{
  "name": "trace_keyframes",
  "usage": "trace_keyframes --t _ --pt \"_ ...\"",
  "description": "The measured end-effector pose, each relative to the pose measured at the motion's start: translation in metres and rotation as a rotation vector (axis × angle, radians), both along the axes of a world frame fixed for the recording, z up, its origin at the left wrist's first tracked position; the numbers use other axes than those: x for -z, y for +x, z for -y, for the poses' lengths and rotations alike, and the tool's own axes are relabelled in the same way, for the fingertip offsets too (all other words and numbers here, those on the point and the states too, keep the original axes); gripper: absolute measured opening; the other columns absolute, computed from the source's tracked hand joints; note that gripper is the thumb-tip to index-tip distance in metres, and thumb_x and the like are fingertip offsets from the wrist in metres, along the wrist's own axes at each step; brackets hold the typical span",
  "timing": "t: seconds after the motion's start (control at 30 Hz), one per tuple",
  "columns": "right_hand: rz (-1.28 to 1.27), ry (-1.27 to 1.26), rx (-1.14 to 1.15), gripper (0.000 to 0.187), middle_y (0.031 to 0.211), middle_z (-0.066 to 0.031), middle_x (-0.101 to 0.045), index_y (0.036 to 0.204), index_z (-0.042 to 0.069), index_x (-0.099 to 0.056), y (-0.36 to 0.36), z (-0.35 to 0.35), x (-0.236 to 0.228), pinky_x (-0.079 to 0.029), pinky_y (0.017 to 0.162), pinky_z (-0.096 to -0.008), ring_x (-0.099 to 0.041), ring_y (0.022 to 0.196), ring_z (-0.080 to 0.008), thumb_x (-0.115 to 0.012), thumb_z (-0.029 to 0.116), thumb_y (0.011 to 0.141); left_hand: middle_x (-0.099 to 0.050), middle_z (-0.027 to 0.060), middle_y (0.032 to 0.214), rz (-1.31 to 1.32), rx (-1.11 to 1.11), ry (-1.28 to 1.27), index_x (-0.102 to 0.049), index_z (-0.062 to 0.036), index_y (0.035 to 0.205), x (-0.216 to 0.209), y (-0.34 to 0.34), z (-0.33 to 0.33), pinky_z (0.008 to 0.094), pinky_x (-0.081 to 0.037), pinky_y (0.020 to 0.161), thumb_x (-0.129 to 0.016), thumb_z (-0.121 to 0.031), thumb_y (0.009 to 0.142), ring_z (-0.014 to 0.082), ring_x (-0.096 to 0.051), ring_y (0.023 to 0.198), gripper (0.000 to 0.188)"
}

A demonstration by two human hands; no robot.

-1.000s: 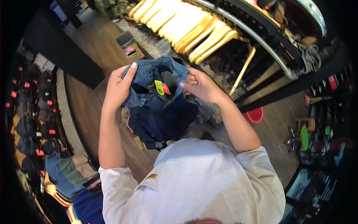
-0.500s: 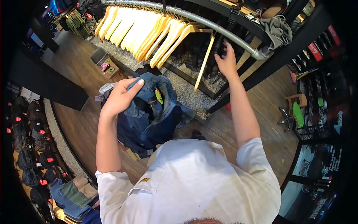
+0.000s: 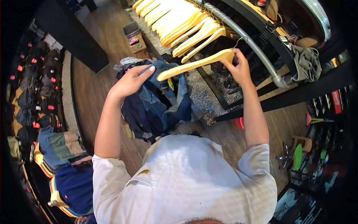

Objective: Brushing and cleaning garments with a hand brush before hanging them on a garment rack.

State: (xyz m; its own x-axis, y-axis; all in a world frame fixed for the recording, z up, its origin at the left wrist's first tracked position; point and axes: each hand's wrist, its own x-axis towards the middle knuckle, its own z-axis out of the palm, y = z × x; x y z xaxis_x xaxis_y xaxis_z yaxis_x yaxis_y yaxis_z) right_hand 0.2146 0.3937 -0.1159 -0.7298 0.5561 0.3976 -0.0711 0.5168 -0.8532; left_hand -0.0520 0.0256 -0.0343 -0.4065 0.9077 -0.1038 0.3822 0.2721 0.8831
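Observation:
My left hand [image 3: 128,84] grips the edge of a blue denim garment [image 3: 177,113], thumb on top and fingers underneath. The garment's opening faces up, with a yellow-green label [image 3: 170,84] inside; whether it is a jacket or trousers I cannot tell. A pale wooden hanger [image 3: 194,66] is in my right hand [image 3: 239,69], pinched near its middle just below the metal hook. Its far arm slants down to the left, and the tip overlaps the denim beside my left thumb. Darker clothes [image 3: 136,114] lie bunched beneath the garment.
A metal rail [image 3: 248,39] with a row of wooden hangers [image 3: 188,31] crosses the upper right. Grey fabric [image 3: 308,65] lies by its end. A dark pillar [image 3: 71,35] stands at upper left, above folded trousers [image 3: 61,147]. A wooden stool [image 3: 300,145] is at right.
My right hand, empty and by the rail before, has closed on the wooden hanger and brought it toward the denim. My left hand keeps its hold. The view has turned.

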Motion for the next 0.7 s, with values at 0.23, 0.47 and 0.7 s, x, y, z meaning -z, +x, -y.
trace_keyframes --t 0.23,0.47,0.7 --pt "-0.071 0.010 -0.153 0.039 0.114 -0.0037 -0.075 0.128 0.001 -0.069 -0.018 0.091 -0.013 -0.058 0.091 -0.0277 -0.071 0.104 -0.0108 -0.090 0.006 0.095 -0.069 0.0129 0.109 -0.199 -0.051 0.110 -0.073 0.0008 0.134 -0.001 0.002 0.005 0.0356 -0.050 0.100 -0.057 -0.037 0.120 0.0231 -0.064 0.104 0.043" --pt "-0.141 0.238 -0.051 0.039 0.113 -0.0091 -0.081 0.121 -0.005 -0.076 -0.070 0.191 -0.038 -0.060 0.092 -0.0313 -0.074 0.104 -0.0125 -0.095 0.011 0.091 -0.056 0.0142 0.099 -0.413 -0.131 0.265 -0.074 -0.0006 0.137 0.006 0.026 -0.016 0.0393 -0.049 0.089 -0.062 -0.029 0.117 0.0270 -0.057 0.094 0.037" --pt "-0.301 -0.110 -0.060 0.036 0.114 -0.0076 -0.081 0.122 -0.006 -0.076 -0.080 0.196 -0.026 -0.059 0.093 -0.0289 -0.073 0.102 -0.0116 -0.092 0.005 0.093 -0.061 0.0166 0.122 -0.480 0.051 0.340 -0.055 -0.0063 0.165 -0.042 0.032 0.020 0.0378 -0.048 0.109 -0.075 -0.024 0.108 0.0289 -0.061 0.115 0.063"
